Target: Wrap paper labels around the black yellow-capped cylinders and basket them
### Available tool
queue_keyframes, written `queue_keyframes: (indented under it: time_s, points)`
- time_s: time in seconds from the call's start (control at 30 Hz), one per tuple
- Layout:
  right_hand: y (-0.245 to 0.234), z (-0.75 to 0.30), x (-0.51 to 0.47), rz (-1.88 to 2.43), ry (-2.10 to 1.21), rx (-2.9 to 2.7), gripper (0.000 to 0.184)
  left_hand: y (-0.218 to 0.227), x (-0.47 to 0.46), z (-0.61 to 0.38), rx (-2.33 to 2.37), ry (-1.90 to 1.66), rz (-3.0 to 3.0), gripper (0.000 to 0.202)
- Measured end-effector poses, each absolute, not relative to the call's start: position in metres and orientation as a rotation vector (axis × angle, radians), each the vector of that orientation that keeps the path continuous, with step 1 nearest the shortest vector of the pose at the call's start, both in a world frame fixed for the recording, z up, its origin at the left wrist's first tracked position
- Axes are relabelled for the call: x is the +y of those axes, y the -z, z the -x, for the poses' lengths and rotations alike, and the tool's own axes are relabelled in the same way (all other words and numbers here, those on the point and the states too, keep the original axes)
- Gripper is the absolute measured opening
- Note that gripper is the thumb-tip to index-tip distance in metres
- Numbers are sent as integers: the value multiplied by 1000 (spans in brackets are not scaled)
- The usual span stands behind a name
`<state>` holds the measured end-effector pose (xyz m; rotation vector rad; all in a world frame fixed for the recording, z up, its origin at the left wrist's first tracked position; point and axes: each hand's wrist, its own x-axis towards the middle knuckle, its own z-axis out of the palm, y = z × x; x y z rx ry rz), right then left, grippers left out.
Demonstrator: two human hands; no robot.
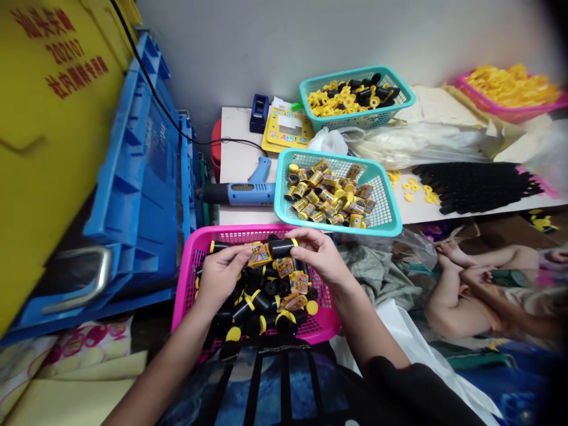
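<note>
Over the pink basket [190, 260], my left hand [224, 269] pinches a small printed yellow-orange label sleeve [260, 255]. My right hand [320, 254] grips a short black cylinder [281, 248] with a yellow rim by its right end. The sleeve meets the cylinder's left end; whether it is slipped over that end I cannot tell. Beneath both hands, the basket holds many black cylinders with yellow caps [233, 334] and several loose printed sleeves [299, 283].
Behind, a teal basket [390, 219] holds labelled cylinders beside a blue heat gun [251, 194]. Another teal basket [319, 123] has yellow and black parts. Black strips [474, 186] lie on the white table. Blue crates [146, 154] stand left; another person's arms [457, 296] are at right.
</note>
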<state>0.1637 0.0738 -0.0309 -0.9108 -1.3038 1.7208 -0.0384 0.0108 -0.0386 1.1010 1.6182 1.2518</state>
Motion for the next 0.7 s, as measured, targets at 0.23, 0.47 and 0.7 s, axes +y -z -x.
queue_keyframes:
  time_s: [0.23,0.47,0.7]
  points:
    - [38,-169,72,1015,-1595,-1515,32,35,12,35,1564,-1208,-1142,24]
    - [47,-155,59,985,-1424,-1517,35,29,7,25,1391,-1156,-904,41]
    - [61,-148,49,822,-1647,-1313,46,33,3,18,1259,-1156,-832,37]
